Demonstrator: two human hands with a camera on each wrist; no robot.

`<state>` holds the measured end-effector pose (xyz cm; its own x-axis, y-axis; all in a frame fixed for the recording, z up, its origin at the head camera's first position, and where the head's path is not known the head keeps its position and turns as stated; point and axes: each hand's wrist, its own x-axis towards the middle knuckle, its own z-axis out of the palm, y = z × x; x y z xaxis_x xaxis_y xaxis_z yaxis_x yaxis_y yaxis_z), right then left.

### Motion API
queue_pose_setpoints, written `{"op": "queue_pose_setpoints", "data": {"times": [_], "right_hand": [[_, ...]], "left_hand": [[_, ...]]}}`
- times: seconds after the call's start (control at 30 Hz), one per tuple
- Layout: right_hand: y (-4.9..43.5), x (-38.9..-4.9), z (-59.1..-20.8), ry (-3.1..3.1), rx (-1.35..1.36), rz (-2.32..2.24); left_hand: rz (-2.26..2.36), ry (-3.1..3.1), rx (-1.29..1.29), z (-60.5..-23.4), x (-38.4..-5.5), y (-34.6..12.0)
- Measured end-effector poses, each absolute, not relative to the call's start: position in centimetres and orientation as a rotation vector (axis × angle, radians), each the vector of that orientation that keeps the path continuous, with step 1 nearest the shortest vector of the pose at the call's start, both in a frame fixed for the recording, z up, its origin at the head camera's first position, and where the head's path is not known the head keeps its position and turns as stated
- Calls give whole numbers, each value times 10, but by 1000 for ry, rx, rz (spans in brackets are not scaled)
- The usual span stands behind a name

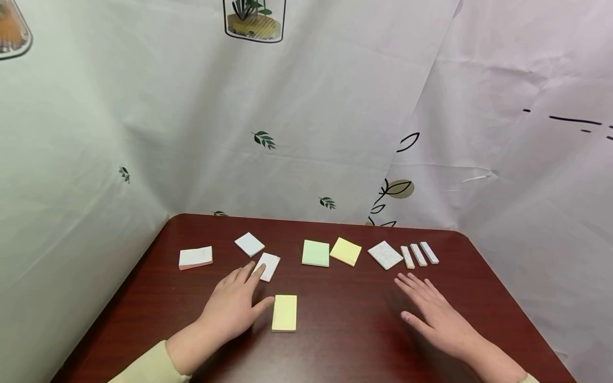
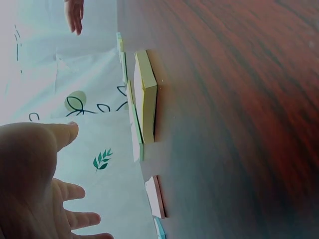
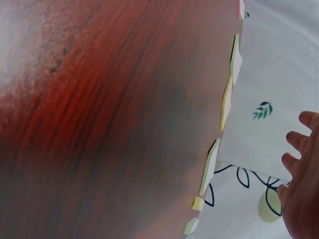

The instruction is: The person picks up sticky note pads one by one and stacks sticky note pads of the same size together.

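Note:
My left hand [image 1: 233, 303] hovers over the left part of the table with its fingers spread and nothing in it. In the head view, its fingertips overlap a small white sticky note pad [image 1: 269, 266], and its thumb points at a yellow sticky note pad [image 1: 284, 314]. The left wrist view shows the hand raised off the table, with the thick yellow pad [image 2: 148, 97] to one side. Over the right part, my right hand [image 1: 438, 322] is also held up with straight fingers, holding nothing. Three narrow note strips [image 1: 419, 255] lie beyond its fingertips.
Along the back of the dark red wooden table [image 1: 345, 319] lie a pink-edged pad [image 1: 195, 257], a pale pad [image 1: 249, 244], a green pad [image 1: 315, 252], a yellow pad [image 1: 346, 251] and a white-topped pad [image 1: 385, 255]. A patterned cloth [image 1: 297, 106] hangs behind.

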<state>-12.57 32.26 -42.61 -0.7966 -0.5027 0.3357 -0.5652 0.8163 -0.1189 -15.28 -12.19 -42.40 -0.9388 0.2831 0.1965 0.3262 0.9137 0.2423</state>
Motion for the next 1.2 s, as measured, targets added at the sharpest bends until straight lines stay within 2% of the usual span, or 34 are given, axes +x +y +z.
{"op": "queue_pose_setpoints", "data": {"times": [0.3,0.57,0.87,1.2], "right_hand": [[295,-132,-431,-2786,778,387],[239,-145,-431,-2945,810,441],[173,-154,-437,-3034,1013,399],[126,-166,-444,-3104,1027,366]], "left_hand": [[-426,-2917,-439,-426,-147,-131],[-429,-2914,-405,-424,-139,-139],[-406,-2929,-397,-426,-137,-141],[-391,-2952,-361,-424,-136,-144]]}}
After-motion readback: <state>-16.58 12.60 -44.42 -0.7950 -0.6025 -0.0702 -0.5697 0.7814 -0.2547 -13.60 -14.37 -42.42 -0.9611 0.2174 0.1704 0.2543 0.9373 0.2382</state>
